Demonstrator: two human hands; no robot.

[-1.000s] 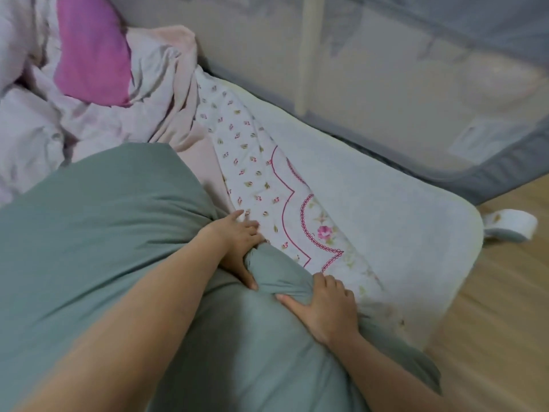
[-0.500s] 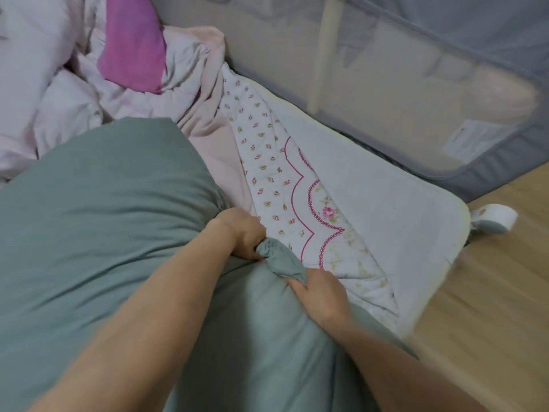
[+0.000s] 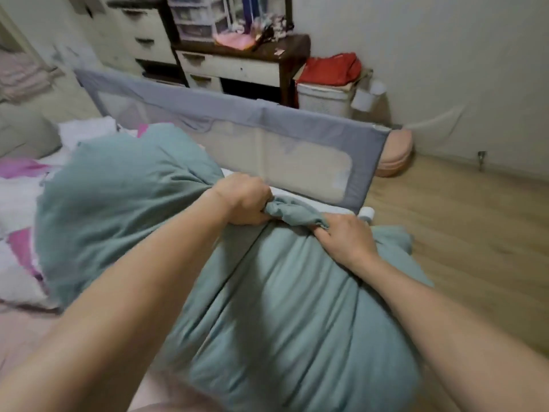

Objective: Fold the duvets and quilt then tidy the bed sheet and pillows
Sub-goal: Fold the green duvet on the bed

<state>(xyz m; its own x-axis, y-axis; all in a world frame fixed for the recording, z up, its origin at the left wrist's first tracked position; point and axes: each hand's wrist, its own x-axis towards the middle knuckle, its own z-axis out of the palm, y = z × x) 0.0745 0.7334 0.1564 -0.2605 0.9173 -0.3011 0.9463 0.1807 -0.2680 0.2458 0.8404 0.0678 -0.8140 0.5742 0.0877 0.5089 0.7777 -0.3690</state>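
Soft matt cloth against smooth wood-look floor
The green duvet (image 3: 282,307) is matt, creased woven cloth; the bed rail (image 3: 297,120) is grey fabric around pale mesh; the floor (image 3: 475,218) is smooth light wood-grain with a faint sheen; the drawer unit (image 3: 237,66) pairs dark wood with painted white fronts

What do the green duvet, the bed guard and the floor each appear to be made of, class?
Green duvet: soft matte woven cloth, probably cotton, over padding; it creases and puffs where both hands bunch it. Bed guard: grey fabric border around a pale panel, apparently mesh, though blur leaves that open. Floor: light wood-look boards with a faint sheen, wood or laminate.
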